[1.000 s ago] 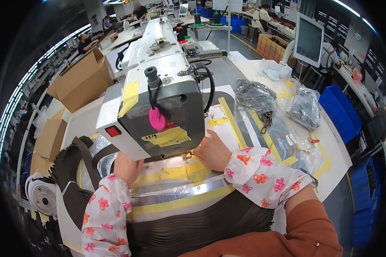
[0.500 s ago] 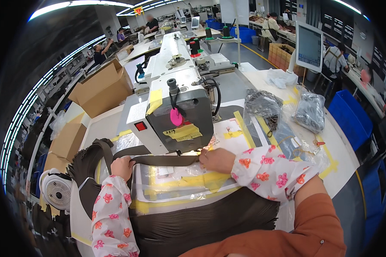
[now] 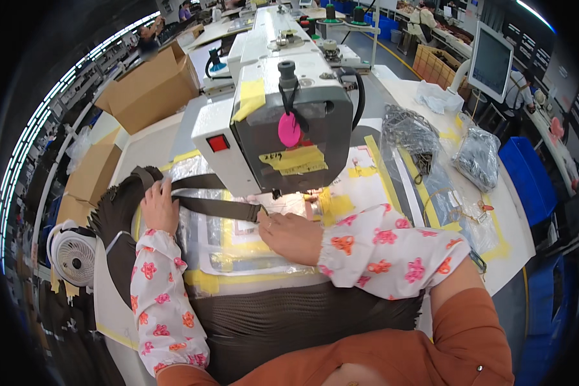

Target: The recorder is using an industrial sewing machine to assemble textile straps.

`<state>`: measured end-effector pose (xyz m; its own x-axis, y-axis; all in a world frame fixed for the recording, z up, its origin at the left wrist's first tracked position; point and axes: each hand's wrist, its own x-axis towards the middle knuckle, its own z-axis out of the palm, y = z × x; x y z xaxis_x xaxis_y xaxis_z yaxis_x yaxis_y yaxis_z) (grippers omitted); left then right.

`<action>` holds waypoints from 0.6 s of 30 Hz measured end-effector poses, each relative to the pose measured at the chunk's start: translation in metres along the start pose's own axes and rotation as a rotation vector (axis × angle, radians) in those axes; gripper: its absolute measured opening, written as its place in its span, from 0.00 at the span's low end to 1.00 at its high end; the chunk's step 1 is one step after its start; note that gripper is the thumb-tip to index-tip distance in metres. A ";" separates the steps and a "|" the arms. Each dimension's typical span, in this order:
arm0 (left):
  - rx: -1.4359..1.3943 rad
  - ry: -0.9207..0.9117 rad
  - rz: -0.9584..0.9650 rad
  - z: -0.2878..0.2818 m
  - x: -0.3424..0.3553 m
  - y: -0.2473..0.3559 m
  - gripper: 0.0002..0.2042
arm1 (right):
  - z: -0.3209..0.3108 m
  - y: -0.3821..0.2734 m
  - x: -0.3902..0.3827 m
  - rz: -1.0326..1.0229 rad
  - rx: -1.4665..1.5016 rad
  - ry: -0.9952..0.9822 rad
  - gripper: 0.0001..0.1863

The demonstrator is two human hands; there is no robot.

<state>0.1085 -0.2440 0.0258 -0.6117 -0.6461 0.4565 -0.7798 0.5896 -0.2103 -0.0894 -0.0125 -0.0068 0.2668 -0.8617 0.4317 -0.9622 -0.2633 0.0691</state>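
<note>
Dark strap between left hand and right hand

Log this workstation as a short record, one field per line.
Left hand: at the brown strap's visible left end; grip unclear
Right hand: fingertips at the strap's right end; grip unclear
Machine: white-and-grey sewing machine, pink oval tag hanging in front
Near edge: brown strap stack
Left side: white fan, open cardboard box
Right side: plastic-wrapped bundle, monitor
</note>
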 end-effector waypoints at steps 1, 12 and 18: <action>-0.098 0.084 0.187 -0.009 -0.004 0.015 0.26 | -0.014 0.005 -0.015 -0.014 0.107 -0.061 0.09; -0.988 -0.760 0.539 -0.087 -0.085 0.138 0.08 | -0.082 0.037 -0.113 0.227 0.752 -0.457 0.08; -0.996 -0.762 0.604 -0.093 -0.100 0.143 0.07 | -0.077 0.044 -0.100 0.357 0.896 -0.738 0.08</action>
<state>0.0709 -0.0499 0.0303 -0.9882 -0.0829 -0.1290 -0.1469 0.7536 0.6407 -0.1623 0.0957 0.0221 0.2418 -0.9100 -0.3368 -0.6875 0.0843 -0.7213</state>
